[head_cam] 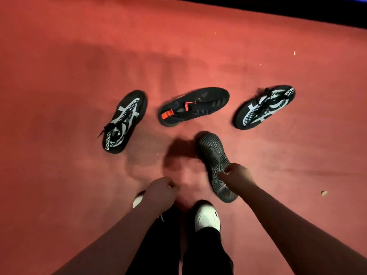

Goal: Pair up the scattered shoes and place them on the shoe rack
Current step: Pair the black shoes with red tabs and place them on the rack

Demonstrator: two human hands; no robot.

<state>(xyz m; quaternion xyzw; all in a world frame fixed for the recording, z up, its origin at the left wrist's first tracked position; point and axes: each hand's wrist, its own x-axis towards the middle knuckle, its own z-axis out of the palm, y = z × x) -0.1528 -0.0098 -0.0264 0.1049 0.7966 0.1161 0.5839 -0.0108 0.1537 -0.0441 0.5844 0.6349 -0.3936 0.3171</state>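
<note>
Several dark shoes lie scattered on a red carpet. A black-and-white patterned shoe (124, 123) lies at the left and its match (265, 107) at the right. Between them rests a black shoe with orange tabs (193, 108), on its side. Nearer me, a black shoe turned sole-up (215, 161) is gripped at its heel end by my right hand (237, 176). My left hand (161, 188) hovers over the carpet with fingers loosely curled, holding nothing. No shoe rack is in view.
The red carpet (59, 76) spreads all around, with a dark edge (297, 8) along the top right. My own feet in white shoes (207, 217) and black trousers stand just below the hands. Small crumbs lie at the right.
</note>
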